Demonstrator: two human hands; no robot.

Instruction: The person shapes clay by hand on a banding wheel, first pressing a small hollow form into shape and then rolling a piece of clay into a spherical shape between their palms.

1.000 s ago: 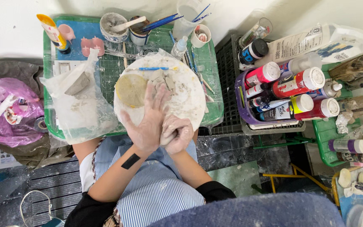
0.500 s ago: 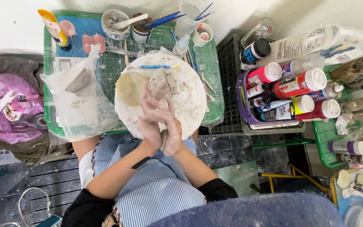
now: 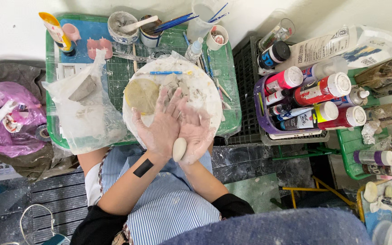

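I pressed a small white lump of clay (image 3: 179,149) between my two flat palms, near the middle of the frame. My left hand (image 3: 159,129) and right hand (image 3: 197,131) had their fingers stretched out straight, dusty with clay. Behind them sat the round white board (image 3: 207,93) on the green mat (image 3: 119,72).

Wall (image 3: 14,27): plain white, evenly lit, along the top. Floor (image 3: 259,161): dark, paint-smeared. Black slatted crate (image 3: 246,90) beside a green table (image 3: 230,68). Green rack (image 3: 350,145) at right. Yellow metal frame (image 3: 316,188) low on the floor.
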